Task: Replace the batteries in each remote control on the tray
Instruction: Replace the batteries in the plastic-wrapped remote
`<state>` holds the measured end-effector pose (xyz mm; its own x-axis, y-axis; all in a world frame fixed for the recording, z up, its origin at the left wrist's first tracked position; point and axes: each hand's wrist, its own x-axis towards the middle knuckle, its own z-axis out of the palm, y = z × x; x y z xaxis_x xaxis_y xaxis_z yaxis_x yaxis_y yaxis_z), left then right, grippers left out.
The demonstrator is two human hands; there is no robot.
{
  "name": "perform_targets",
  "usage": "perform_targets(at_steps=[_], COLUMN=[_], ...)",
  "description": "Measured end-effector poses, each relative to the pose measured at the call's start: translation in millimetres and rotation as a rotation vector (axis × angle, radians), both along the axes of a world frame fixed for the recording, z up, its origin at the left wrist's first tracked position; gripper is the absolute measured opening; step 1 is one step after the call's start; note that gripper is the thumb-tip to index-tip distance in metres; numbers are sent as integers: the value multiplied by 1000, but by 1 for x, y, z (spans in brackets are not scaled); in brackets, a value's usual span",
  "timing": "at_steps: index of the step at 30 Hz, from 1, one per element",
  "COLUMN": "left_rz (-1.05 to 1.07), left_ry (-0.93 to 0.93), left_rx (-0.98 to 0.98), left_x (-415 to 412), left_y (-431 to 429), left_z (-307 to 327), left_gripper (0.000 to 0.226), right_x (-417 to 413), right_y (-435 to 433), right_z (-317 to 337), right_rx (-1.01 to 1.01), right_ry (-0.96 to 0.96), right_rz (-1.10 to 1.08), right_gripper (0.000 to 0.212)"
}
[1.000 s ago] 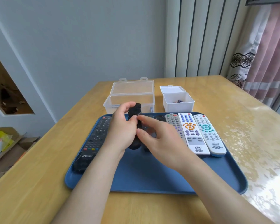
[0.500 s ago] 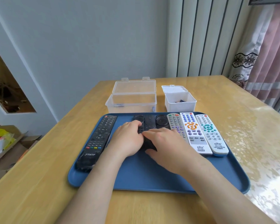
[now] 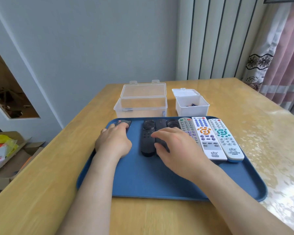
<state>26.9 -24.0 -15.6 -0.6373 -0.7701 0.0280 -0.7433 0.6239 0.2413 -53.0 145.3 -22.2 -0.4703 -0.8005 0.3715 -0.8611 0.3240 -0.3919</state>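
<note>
Remote controls [image 3: 207, 138] in a row across the far half of the blue tray [image 3: 159, 184], both hands among them.

Left hand [image 3: 114, 143] lies over the long black remote [image 3: 123, 123] at the tray's left edge, fingers bent across it; whether a grip has closed cannot be told. Right hand [image 3: 175, 146] rests relaxed, fingers extended, on the slim black remotes [image 3: 148, 138] at the tray's centre, holding nothing. The step in hand is judged to be taking up the left-edge remote. It is best gripped by both long sides, lifted clear of the tray rim, then turned back-up so the right hand can slide the cover off. Just beyond the tray's far edge stand a clear box [image 3: 141, 106] and a white box [image 3: 192, 109] holding what appear to be batteries [image 3: 192, 104].
</note>
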Motion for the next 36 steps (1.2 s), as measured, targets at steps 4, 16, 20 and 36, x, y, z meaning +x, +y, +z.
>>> perform_targets(at_steps=[4, 16, 20, 36], left_rz=[83, -123, -270, -506], left_ry=[149, 1469, 1284, 1135], left_rx=[8, 1218, 984, 935], left_x=[4, -18, -13, -14], left_y=[-1, 58, 52, 78], left_z=[10, 28, 29, 29], left_gripper=[55, 25, 18, 24], right_x=[-3, 20, 16, 10], right_y=[1, 4, 5, 13], right_z=[-2, 28, 30, 37], right_rx=[-124, -342, -384, -398], right_ry=[-121, -1507, -1468, -1535], right_rz=[-31, 262, 259, 35], right_gripper=[31, 39, 36, 39])
